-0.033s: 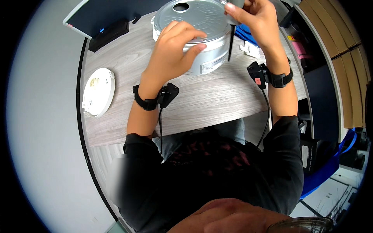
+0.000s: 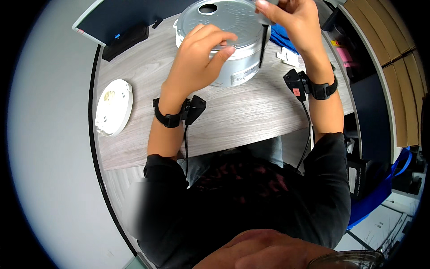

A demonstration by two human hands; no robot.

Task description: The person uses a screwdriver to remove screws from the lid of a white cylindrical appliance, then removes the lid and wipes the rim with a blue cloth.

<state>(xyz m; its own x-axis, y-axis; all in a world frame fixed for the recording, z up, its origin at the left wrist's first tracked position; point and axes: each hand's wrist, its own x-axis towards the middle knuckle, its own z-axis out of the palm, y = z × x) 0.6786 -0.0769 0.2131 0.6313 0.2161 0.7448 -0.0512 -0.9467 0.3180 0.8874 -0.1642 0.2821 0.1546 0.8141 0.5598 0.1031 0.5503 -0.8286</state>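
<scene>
cover (image 2: 115, 110), round and white, lies at nine o'clock on the desk (image 2: 242, 112). left hand (image 2: 195, 58), half curled, is at the near rim of the silver pot (image 2: 239, 67) at twelve; whether it grips anything i cannot tell. right hand (image 2: 301, 22), at one, is closed around a screwdriver (image 2: 263, 47), shaft downward.

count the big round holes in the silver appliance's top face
1: a dark hole near the far-left edge of the top face; the left hand covers part, so others may be hidden.
</scene>
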